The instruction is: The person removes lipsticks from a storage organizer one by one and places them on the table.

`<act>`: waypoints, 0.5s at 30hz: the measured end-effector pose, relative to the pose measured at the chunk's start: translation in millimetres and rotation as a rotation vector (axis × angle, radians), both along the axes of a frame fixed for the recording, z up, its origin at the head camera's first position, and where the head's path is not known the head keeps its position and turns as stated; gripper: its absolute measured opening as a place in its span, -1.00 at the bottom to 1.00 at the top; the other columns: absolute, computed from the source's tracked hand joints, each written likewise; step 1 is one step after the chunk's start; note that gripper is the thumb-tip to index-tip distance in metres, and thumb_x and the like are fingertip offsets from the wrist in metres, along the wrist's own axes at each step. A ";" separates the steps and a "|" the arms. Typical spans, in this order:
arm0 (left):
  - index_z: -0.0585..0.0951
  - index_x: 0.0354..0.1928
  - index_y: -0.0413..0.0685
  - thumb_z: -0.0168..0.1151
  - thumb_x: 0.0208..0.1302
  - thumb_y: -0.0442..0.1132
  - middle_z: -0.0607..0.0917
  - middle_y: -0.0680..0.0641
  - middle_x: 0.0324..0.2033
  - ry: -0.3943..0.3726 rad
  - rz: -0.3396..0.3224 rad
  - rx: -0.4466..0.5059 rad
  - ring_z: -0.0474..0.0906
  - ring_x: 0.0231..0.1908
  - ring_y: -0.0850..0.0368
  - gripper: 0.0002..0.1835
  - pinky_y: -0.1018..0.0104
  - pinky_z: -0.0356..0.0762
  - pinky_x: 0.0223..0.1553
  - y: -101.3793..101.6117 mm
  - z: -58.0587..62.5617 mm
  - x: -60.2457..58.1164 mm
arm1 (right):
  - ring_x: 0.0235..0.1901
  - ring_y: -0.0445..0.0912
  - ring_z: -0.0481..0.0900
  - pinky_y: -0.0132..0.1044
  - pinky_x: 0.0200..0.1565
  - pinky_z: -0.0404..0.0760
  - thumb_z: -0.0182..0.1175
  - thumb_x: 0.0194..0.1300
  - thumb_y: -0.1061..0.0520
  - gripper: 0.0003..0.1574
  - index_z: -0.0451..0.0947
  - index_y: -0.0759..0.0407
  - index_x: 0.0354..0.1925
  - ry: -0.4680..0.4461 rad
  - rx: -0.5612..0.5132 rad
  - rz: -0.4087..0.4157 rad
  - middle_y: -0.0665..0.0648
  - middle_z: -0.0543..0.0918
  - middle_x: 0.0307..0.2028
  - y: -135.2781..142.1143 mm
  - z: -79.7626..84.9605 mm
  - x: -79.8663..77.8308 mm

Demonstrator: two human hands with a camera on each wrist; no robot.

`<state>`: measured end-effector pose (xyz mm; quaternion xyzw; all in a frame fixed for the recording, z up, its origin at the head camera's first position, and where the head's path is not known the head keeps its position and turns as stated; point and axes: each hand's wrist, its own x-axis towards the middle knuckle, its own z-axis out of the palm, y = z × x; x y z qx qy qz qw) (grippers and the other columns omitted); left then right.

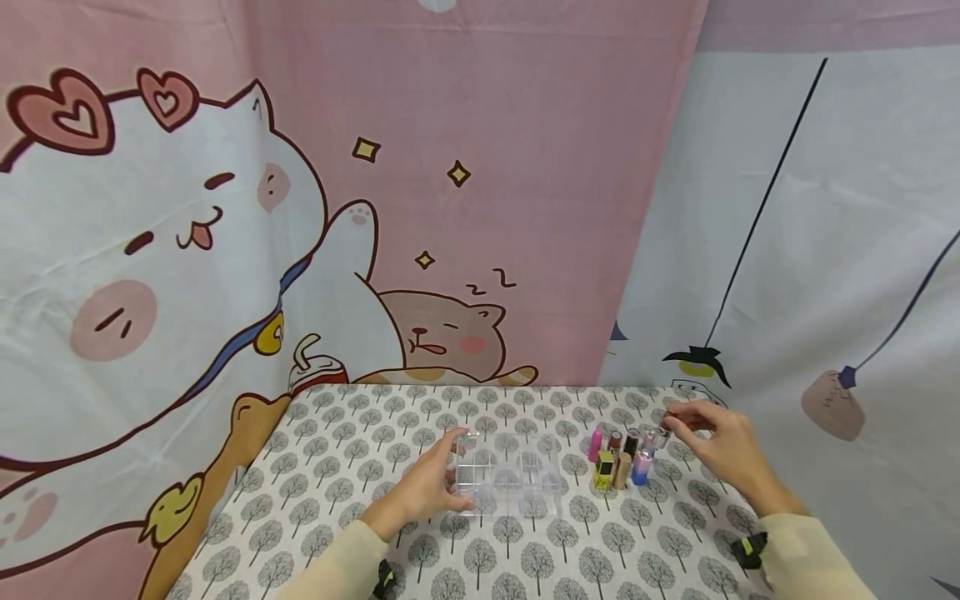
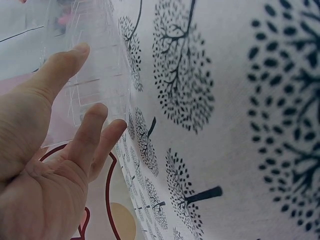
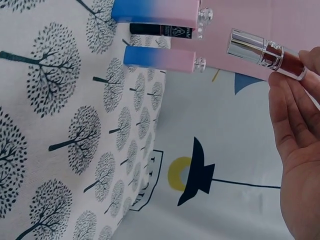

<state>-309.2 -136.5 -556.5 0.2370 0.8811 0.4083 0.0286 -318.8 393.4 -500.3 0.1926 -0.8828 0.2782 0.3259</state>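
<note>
My left hand (image 1: 427,483) spans the near-left end of a clear plastic organizer box (image 1: 517,477), thumb on one side and fingers on the other. Divided compartments show through its walls. Off to the right, my right hand (image 1: 720,442) pinches a lip gloss tube (image 3: 267,52) by its dark red body, the silver cap pointing away from the fingertips. The tube is raised above the tablecloth. Close to that hand stand several lip products: a bright pink tube (image 1: 595,446), a yellow and black one (image 1: 603,471), a beige one (image 1: 622,472) and a blue-to-pink one (image 1: 641,469).
A white tablecloth with grey tree prints (image 1: 480,558) covers the table. In the right wrist view a second blue-to-pink tube (image 3: 160,58) and a black tube (image 3: 160,30) stand in the group. A cartoon-print curtain (image 1: 525,208) hangs behind the table.
</note>
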 end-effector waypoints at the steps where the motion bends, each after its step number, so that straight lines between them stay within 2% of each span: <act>1: 0.13 0.86 0.17 0.90 0.13 -0.21 0.59 -0.34 0.52 0.001 -0.001 0.000 0.76 -0.07 0.01 0.39 0.40 0.76 -0.16 -0.1 -0.3 -0.2 | -0.24 -0.56 0.74 -0.60 -0.29 0.69 0.66 0.41 0.26 -0.71 0.89 0.09 0.06 -0.006 0.001 -0.008 0.09 0.98 -0.16 1.1 -1.0 -0.1; 15: 0.13 0.86 0.17 0.89 0.14 -0.23 0.59 -0.35 0.52 0.001 -0.001 0.003 0.76 -0.09 0.01 0.39 0.42 0.76 -0.18 0.6 1.0 0.7 | -0.27 -0.52 0.73 -0.45 -0.29 0.77 0.64 0.47 0.16 -0.77 0.89 0.04 0.05 -0.114 0.023 -0.054 0.04 0.97 -0.17 7.3 -11.5 3.3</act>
